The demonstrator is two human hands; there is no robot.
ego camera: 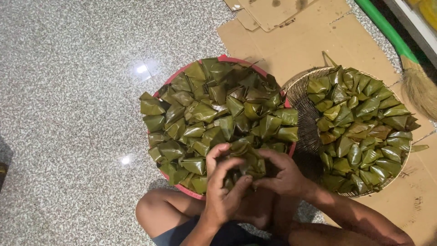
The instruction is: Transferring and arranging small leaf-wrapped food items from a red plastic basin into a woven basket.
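My left hand (223, 187) and my right hand (283, 172) meet over the near edge of a red round basin (224, 58). Both grip the same green leaf-wrapped parcel (248, 159), fingers curled around its folds. The basin is heaped with several dark green triangular leaf parcels (214, 114). To its right stands a woven round basket (306, 123) piled with more leaf parcels (364, 127), about a hand's width from my right hand. My bent knees show below the hands.
Speckled grey stone floor (68, 114) spreads to the left. Flattened brown cardboard (296, 36) lies under and behind the basket. A broom with a green handle (387, 32) and straw head (421, 91) rests at the upper right.
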